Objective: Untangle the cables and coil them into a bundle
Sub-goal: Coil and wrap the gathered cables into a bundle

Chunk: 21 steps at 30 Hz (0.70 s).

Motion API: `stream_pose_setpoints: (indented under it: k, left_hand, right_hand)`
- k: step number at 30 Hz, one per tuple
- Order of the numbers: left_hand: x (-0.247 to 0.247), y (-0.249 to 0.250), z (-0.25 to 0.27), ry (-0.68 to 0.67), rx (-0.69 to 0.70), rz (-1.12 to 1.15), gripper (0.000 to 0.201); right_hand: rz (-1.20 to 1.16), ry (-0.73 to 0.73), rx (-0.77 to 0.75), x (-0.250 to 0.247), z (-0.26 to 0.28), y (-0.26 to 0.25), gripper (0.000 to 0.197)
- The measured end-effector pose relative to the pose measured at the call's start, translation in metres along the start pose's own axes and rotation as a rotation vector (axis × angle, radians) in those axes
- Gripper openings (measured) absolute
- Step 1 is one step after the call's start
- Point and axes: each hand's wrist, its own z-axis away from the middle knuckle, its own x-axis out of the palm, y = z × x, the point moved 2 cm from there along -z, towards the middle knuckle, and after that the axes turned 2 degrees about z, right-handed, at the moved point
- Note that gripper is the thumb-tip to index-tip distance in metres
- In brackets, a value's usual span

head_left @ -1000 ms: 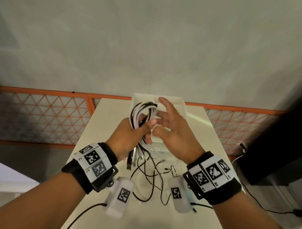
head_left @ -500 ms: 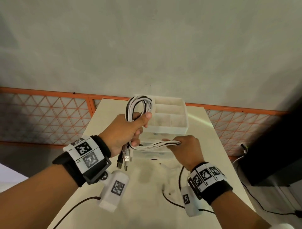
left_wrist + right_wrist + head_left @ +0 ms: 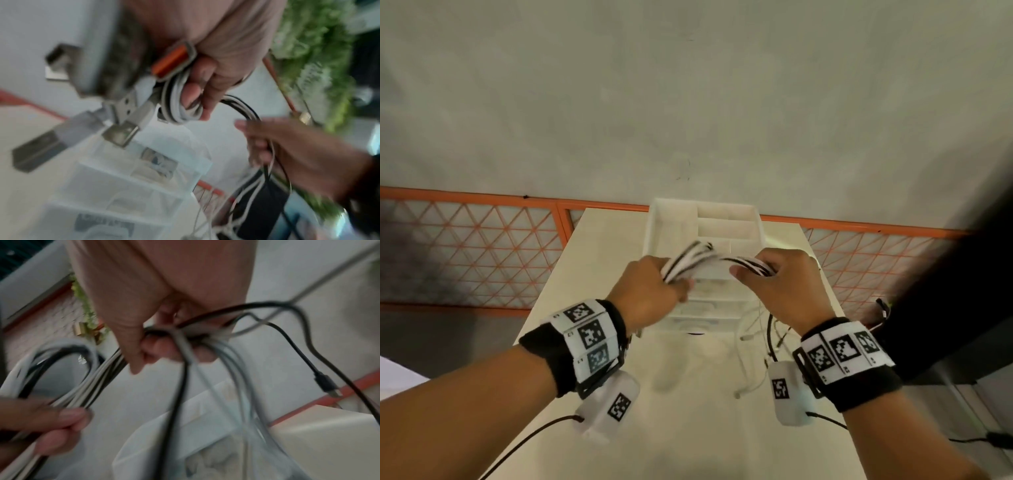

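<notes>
Cables (image 3: 717,262), white and black, looped, gripped by left hand (image 3: 650,294), right hand (image 3: 786,291)

A pale worktop (image 3: 613,260) runs toward a grey-white wall (image 3: 688,102); an orange lattice railing (image 3: 465,246) crosses behind it, and a dark shape (image 3: 962,274) stands at right

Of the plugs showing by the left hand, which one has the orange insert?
The USB plug nearest the palm of the left hand, uppermost in the left wrist view. The other plugs hanging below it are plain grey metal.
</notes>
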Motion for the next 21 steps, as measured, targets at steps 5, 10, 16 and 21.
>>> stream_pose_setpoints:
  k: [5, 10, 16, 21]
  left_hand:
    - [-0.006, -0.013, -0.004, 0.017, -0.2, 0.318, 0.028]
    - [0.015, -0.001, 0.012, -0.167, -0.155, 0.244, 0.079]
    - [0.018, 0.011, 0.017, -0.19, -0.171, 0.448, 0.051]
    - [0.002, 0.0, 0.009, 0.068, -0.255, 0.703, 0.019]
  right_hand:
    - [-0.244, -0.149, 0.037, 0.01, 0.018, 0.002, 0.032]
    - [-0.446, 0.027, -0.093, 0.039, 0.03, -0.032, 0.023]
    - [-0.211, -0.1, -0.409, 0.078, 0.051, -0.046, 0.019]
    - [-0.019, -0.144, -0.503, 0.084, 0.062, -0.031, 0.062]
